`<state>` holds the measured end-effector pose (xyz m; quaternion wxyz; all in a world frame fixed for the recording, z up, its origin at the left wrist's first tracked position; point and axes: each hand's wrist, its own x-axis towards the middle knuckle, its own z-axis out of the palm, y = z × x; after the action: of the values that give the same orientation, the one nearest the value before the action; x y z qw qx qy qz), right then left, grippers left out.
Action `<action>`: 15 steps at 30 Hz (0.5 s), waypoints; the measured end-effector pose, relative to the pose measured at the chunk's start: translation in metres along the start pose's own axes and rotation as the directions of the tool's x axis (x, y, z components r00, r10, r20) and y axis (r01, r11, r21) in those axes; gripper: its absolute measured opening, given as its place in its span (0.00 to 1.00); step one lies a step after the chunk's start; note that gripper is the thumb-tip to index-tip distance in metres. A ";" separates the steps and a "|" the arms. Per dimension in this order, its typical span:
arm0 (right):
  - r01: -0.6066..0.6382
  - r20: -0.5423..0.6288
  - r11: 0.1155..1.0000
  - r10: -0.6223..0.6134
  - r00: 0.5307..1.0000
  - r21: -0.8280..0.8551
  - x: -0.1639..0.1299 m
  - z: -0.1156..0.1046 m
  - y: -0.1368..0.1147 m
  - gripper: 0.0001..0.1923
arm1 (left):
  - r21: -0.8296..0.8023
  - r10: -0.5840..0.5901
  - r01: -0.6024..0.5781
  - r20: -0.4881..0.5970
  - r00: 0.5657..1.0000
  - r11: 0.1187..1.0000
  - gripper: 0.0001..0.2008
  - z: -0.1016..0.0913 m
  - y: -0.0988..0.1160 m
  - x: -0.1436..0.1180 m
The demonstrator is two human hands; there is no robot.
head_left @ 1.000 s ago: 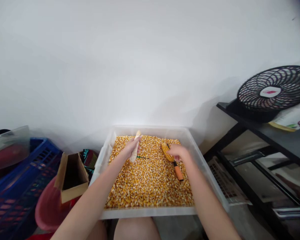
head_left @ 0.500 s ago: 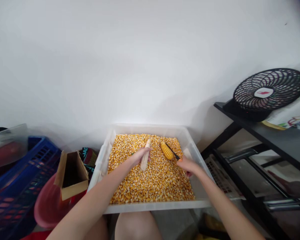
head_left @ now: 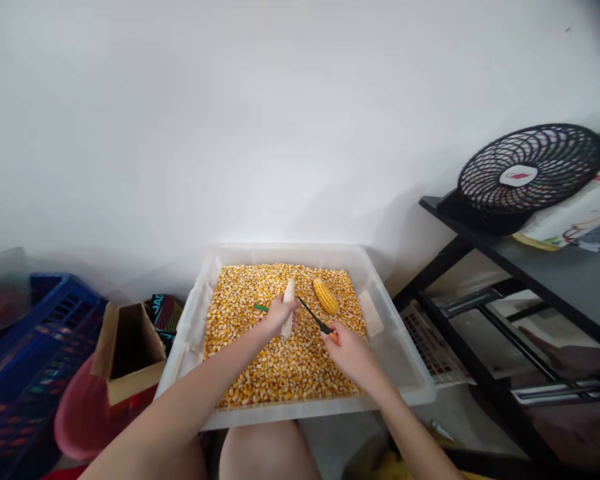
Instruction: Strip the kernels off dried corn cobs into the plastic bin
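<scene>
My left hand (head_left: 281, 313) is closed around a pale, stripped corn cob (head_left: 289, 293), held tilted over the loose corn kernels (head_left: 260, 360). In my right hand (head_left: 347, 350) is a thin black tool (head_left: 316, 316) with an orange handle; whether it is a knife or a screwdriver I cannot tell. Its tip points at the cob, close to my left fingers. A full yellow ear of corn (head_left: 325, 296) lies on the kernels beyond the tool. Beside my left hand, a small green piece (head_left: 261, 308) shows among the kernels. All this is inside a translucent plastic tub (head_left: 405, 373).
Left of the tub stand an open cardboard box (head_left: 136, 381), a pink basin (head_left: 73, 417) and a blue crate (head_left: 10, 353). On the right, a black fan (head_left: 530, 170) sits on a black metal shelf (head_left: 500, 257). A white wall (head_left: 280, 133) rises behind.
My right hand has moved left with the tool, away from the yellow ear and to the stripped cob. The cob in my left hand is tilted more upright. The whole view has shifted slightly.
</scene>
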<state>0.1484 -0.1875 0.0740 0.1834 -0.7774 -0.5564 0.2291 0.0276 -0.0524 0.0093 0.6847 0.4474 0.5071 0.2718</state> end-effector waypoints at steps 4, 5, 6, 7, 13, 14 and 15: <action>0.010 -0.016 1.000 -0.010 1.000 0.019 0.006 0.009 -0.015 0.13 | 0.056 -0.003 0.006 -0.060 0.998 0.998 0.14 0.003 -0.002 0.004; 0.011 -0.029 1.000 -0.010 1.000 0.026 0.007 0.010 -0.017 0.13 | 0.064 -0.006 0.010 -0.068 0.998 0.998 0.15 0.003 -0.003 0.005; 0.014 -0.041 0.999 -0.013 0.999 0.036 0.007 0.011 -0.018 0.13 | 0.072 -0.009 0.014 -0.071 0.997 0.997 0.15 0.004 -0.004 0.006; 0.022 -0.050 0.998 -0.019 0.999 0.052 0.007 0.012 -0.019 0.13 | 0.083 -0.011 0.017 -0.074 0.997 0.996 0.15 0.005 -0.006 0.007; 0.016 -0.067 0.973 0.000 0.998 0.231 0.014 0.015 -0.010 0.15 | 0.144 -0.056 0.058 -0.017 0.998 0.988 0.19 -0.004 0.002 0.011; 0.017 -0.080 0.963 0.004 0.997 0.269 0.016 0.013 -0.007 0.17 | 0.143 -0.083 0.082 0.004 0.997 0.986 0.21 -0.010 0.009 0.011; 0.032 -0.096 0.954 -0.004 0.995 0.298 0.017 0.010 -0.003 0.19 | 0.124 -0.101 0.097 0.026 0.995 0.988 0.24 -0.018 0.018 0.010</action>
<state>0.1456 -0.1703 0.0650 0.3269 -0.7454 -0.5132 0.2721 0.0153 -0.0297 0.0188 0.6766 0.4671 0.5334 0.1987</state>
